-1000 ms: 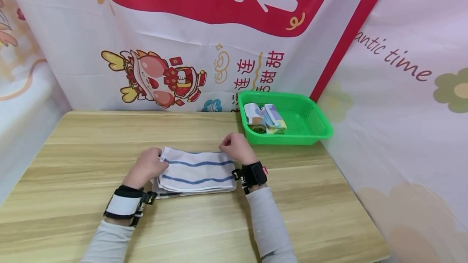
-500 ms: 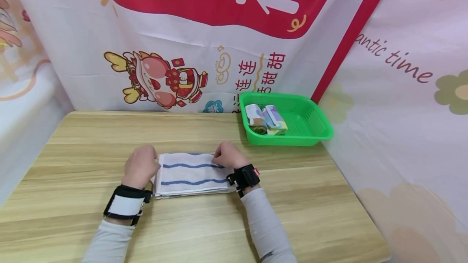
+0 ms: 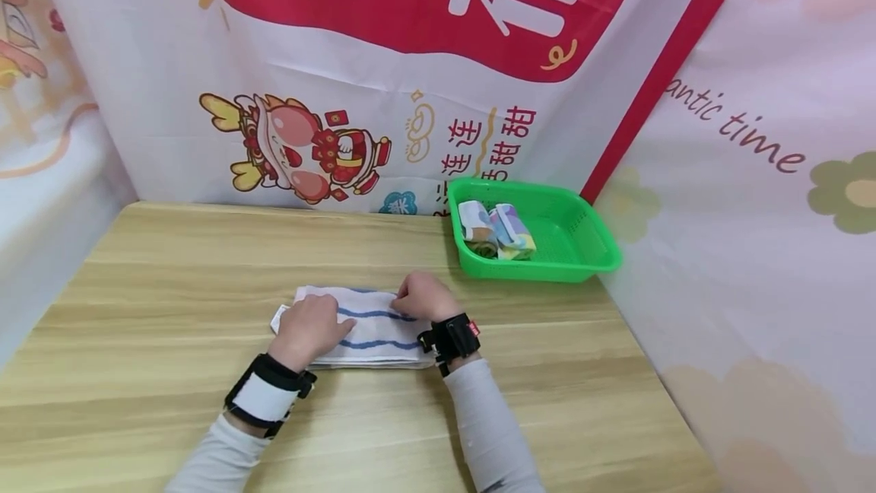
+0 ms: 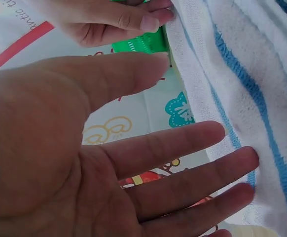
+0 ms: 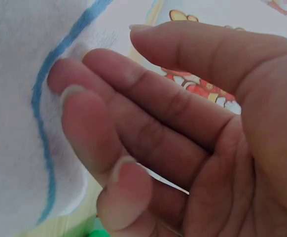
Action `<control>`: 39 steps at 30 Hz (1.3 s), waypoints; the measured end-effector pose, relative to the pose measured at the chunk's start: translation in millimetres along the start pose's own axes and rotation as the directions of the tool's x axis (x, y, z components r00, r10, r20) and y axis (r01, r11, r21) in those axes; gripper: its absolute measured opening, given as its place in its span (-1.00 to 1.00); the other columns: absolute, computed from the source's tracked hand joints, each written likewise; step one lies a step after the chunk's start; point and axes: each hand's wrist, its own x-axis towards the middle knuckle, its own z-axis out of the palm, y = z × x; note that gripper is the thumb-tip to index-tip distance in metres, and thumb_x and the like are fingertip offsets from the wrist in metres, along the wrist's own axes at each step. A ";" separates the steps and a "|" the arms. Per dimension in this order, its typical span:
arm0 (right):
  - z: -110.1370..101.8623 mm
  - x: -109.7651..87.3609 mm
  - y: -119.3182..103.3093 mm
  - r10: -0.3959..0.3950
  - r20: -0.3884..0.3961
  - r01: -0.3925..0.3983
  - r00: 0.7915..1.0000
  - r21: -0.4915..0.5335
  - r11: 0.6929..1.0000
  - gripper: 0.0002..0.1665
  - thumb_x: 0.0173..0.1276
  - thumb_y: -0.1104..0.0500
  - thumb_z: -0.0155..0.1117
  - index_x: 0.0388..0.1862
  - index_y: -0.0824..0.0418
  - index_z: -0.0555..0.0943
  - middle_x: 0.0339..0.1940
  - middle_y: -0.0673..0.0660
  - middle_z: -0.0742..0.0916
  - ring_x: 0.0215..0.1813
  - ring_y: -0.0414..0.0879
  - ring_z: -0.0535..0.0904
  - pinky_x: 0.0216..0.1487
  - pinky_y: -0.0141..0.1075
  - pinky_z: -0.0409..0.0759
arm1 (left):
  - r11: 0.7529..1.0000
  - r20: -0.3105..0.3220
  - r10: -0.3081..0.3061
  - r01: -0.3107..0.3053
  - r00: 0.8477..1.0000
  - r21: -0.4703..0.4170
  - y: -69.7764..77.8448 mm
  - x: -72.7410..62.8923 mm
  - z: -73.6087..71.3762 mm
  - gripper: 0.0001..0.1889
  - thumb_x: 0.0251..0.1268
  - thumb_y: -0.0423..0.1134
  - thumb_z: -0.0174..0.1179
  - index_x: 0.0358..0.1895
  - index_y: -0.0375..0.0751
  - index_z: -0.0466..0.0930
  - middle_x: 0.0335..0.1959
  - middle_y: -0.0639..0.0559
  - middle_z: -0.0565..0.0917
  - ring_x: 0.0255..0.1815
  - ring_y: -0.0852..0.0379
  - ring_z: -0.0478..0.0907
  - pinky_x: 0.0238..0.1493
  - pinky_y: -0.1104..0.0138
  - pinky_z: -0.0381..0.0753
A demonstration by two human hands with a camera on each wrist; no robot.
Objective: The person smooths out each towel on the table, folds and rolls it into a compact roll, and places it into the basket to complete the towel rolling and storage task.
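Note:
A folded white towel (image 3: 383,329) with wavy blue stripes lies on the wooden table in the head view. Over its left part is my left hand (image 3: 311,329); the left wrist view shows its fingers (image 4: 183,185) nearly straight, their tips against the cloth, and the thumb held apart. My right hand (image 3: 426,297) rests on the towel's right part. Seen from the right wrist, its fingers (image 5: 148,103) are loosely bent with tips on the cloth, and nothing is pinched between them and the thumb. A small white tag or corner (image 3: 277,318) sticks out at the left.
Behind and to the right stands a green plastic basket (image 3: 547,271) with rolled patterned cloths (image 3: 509,228) in its left end. The wooden table (image 3: 205,265) meets a printed backdrop (image 3: 164,128) at the back and another hanging on the right.
My left hand has let go of the towel's left edge and moved right onto its top. My right hand has shifted left from the right corner onto the cloth. The towel lies flatter.

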 end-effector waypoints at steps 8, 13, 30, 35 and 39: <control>8.2 0.3 -17.9 -0.104 -0.004 0.104 0.995 -0.070 0.992 -0.51 0.39 0.02 0.38 -0.74 0.18 0.67 -0.86 -0.11 0.49 -0.74 -0.24 0.35 -0.66 -0.41 0.25 | 0.998 0.068 0.007 -0.012 0.998 0.064 -5.6 16.1 5.7 -0.56 0.37 0.03 0.26 -0.31 -0.39 0.64 -0.26 -0.32 0.63 -0.14 -0.28 0.57 -0.24 -0.07 0.60; 18.8 -2.4 -35.0 -0.171 0.032 0.174 0.985 -0.136 0.975 -0.56 0.38 0.00 0.38 -0.70 0.11 0.70 -0.83 -0.13 0.52 -0.73 -0.26 0.40 -0.67 -0.42 0.31 | 0.989 0.118 0.080 -0.094 0.990 0.112 -8.7 26.9 11.2 -0.41 0.43 -0.11 0.20 0.35 -0.48 0.44 0.43 -0.60 0.27 0.47 -0.59 0.09 0.41 -0.37 0.12; 28.0 -16.4 -64.1 -0.386 0.116 0.399 0.915 -0.141 0.906 -0.78 0.34 0.22 0.39 -0.53 0.09 0.69 -0.69 -0.10 0.54 -0.62 -0.27 0.42 -0.58 -0.46 0.39 | 0.966 -0.209 0.239 -0.211 0.948 0.149 -18.9 39.7 22.3 -0.70 0.06 -0.44 0.31 -0.06 -0.39 0.68 -0.02 -0.45 0.60 -0.01 -0.38 0.48 0.06 -0.13 0.52; 24.2 -26.0 -54.6 -0.343 0.140 0.356 0.929 -0.086 0.930 -0.89 0.34 0.23 0.41 -0.41 0.12 0.75 -0.56 -0.09 0.64 -0.52 -0.26 0.50 -0.47 -0.47 0.48 | 0.972 -0.126 0.221 -0.208 0.967 0.110 -16.1 29.5 8.7 -0.70 0.12 -0.41 0.38 -0.06 -0.45 0.68 -0.18 -0.32 0.69 -0.09 -0.26 0.60 0.04 -0.05 0.56; 22.8 -38.0 -44.4 -0.294 0.170 0.312 0.940 -0.084 0.946 -0.94 0.31 0.17 0.47 -0.26 0.12 0.76 -0.45 -0.09 0.68 -0.41 -0.25 0.55 -0.36 -0.46 0.54 | 0.987 -0.066 0.163 -0.163 0.984 0.007 -8.9 13.2 -0.9 -0.67 0.19 -0.37 0.38 0.01 -0.47 0.67 -0.08 -0.33 0.71 -0.09 -0.19 0.65 -0.09 -0.01 0.67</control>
